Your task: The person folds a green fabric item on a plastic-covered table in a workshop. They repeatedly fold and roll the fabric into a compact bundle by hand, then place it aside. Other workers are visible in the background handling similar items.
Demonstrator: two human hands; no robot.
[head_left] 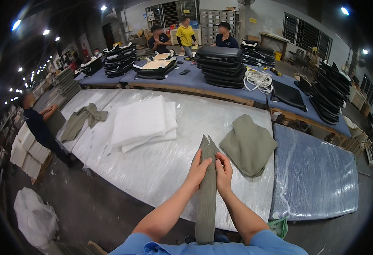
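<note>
While the left hand (199,168) and right hand (224,173) grasp it, grey-green fabric (206,199) looks long, narrow, fork-tipped.

Look here: the left hand (198,169) has most of its fingers hidden behind the grey-green piece (206,195)! Down low, the blue shirt (163,248) is cut off by the lower edge, the green bag (282,228) sits partly out of sight; the co-worker in yellow (185,35) has a blurred face, and the rear rack (217,19) holds contents too tiny to tell
</note>
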